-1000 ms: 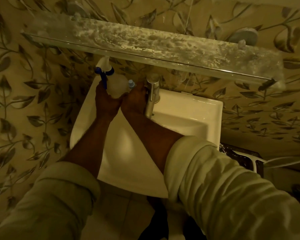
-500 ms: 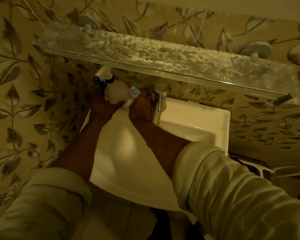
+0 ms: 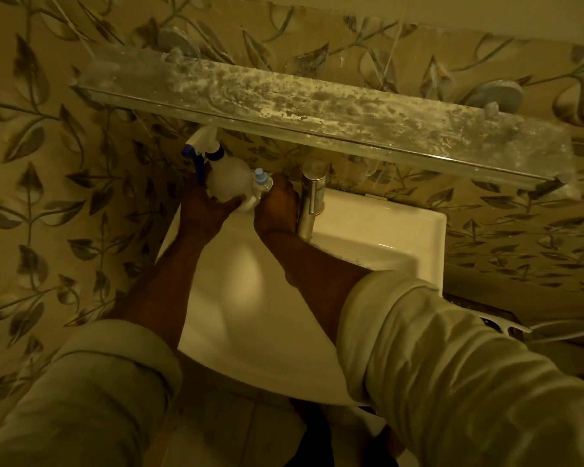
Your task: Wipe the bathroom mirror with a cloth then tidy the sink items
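Left hand [image 3: 205, 210] shifted under spray bottle [image 3: 228, 180], gripping it, right hand [image 3: 277, 208] beside, grip unclear

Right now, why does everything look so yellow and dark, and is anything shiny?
In the head view, dim warm light tints everything yellow; the sleeves and floor at the bottom fall into shadow; a soft bright patch glares on the sink bowl; the glass shelf edge glints, and its straight line bows from the wide lens.

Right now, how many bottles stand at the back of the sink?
2: the spray bottle in the left hand, and a small blue-capped bottle beside it. Hands may hide others.
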